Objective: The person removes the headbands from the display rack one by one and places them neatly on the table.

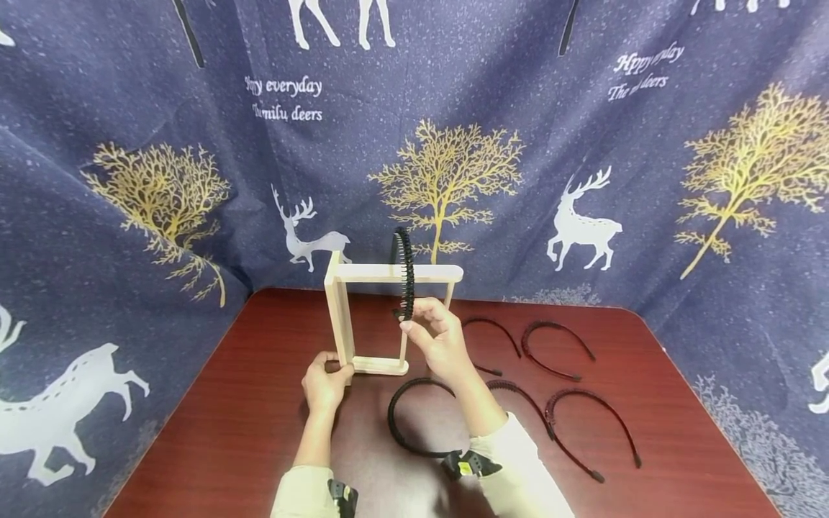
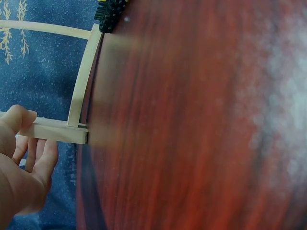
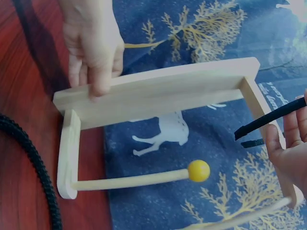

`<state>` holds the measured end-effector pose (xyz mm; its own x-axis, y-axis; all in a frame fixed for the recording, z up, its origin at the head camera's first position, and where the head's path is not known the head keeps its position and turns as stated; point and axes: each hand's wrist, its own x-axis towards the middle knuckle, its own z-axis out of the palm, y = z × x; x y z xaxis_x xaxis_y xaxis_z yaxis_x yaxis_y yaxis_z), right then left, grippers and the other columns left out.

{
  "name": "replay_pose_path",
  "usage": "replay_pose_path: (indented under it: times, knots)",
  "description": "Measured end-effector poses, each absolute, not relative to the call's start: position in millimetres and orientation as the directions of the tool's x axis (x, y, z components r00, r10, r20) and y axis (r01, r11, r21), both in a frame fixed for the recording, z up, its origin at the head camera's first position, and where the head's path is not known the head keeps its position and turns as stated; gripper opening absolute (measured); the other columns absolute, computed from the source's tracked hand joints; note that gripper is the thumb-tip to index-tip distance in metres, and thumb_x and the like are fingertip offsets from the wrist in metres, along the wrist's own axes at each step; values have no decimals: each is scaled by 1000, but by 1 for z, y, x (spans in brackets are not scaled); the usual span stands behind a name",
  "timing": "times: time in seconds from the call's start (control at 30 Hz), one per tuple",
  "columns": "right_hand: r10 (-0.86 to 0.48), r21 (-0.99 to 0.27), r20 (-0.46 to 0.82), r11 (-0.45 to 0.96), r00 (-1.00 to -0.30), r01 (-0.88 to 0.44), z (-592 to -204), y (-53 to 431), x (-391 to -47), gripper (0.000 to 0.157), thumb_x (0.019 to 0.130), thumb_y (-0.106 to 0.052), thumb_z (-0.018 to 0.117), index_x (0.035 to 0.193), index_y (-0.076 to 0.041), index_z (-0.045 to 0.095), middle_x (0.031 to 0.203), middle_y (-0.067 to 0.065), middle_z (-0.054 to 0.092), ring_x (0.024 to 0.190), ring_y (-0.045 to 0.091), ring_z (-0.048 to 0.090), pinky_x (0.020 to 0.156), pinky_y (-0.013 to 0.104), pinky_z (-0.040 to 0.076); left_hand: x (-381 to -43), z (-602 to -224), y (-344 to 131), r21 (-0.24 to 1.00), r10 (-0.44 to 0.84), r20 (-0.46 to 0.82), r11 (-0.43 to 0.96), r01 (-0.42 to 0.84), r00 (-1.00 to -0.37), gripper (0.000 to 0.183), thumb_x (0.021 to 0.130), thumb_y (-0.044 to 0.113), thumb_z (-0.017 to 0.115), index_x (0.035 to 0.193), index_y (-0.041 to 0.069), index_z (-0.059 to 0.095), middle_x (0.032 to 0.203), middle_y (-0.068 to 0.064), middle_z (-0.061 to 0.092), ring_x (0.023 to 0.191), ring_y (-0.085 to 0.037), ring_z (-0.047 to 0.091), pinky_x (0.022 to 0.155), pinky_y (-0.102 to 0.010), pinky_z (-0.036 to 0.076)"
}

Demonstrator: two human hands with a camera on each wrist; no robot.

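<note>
A pale wooden rack (image 1: pixel 340 316) stands at the middle of the table, a tall board at its left and arms reaching right. My left hand (image 1: pixel 324 385) grips the lower end of that board; the left wrist view shows thumb and fingers on opposite sides of it. With thumb and fingertips, my right hand (image 1: pixel 440 338) pinches a black toothed headband (image 1: pixel 406 277). This headband arches upright over the upper arm (image 1: pixel 437 273) of the rack. In the right wrist view its ends (image 3: pixel 268 117) lie by that arm, and a yellow ball (image 3: pixel 198 170) caps a thin rod.
A black headband (image 1: pixel 393 424) lies on the red-brown table (image 1: pixel 246 424) before the rack. Several dark headbands, among them a reddish one (image 1: pixel 586 393), lie to the right. Behind the table hangs a blue cloth (image 1: pixel 363 144) with deer and trees.
</note>
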<state>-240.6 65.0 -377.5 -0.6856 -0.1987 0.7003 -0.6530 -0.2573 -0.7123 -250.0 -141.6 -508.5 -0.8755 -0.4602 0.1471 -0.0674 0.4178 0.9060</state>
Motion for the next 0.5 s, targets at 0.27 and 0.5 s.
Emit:
replay_pose_path:
  times: [0.27, 0.5]
  knots:
    - [-144, -686, 723, -266, -676, -677, -376, 82, -234, 17, 84, 4, 61, 99, 9, 54, 91, 7, 64, 86, 18, 59, 74, 26, 47, -250, -510, -142, 908, -460, 148, 413, -64, -876, 24, 67, 13, 71, 90, 10, 66, 82, -5, 69, 85, -28, 61, 81, -44, 40]
    - [-99, -646, 756, -279, -648, -711, -375, 96, -230, 17, 85, 3, 61, 100, 9, 55, 90, 3, 63, 83, 13, 58, 73, 25, 46, -249, -510, -141, 909, -459, 165, 415, -47, -873, 25, 66, 13, 71, 90, 9, 66, 82, -6, 69, 85, -29, 61, 79, -44, 40]
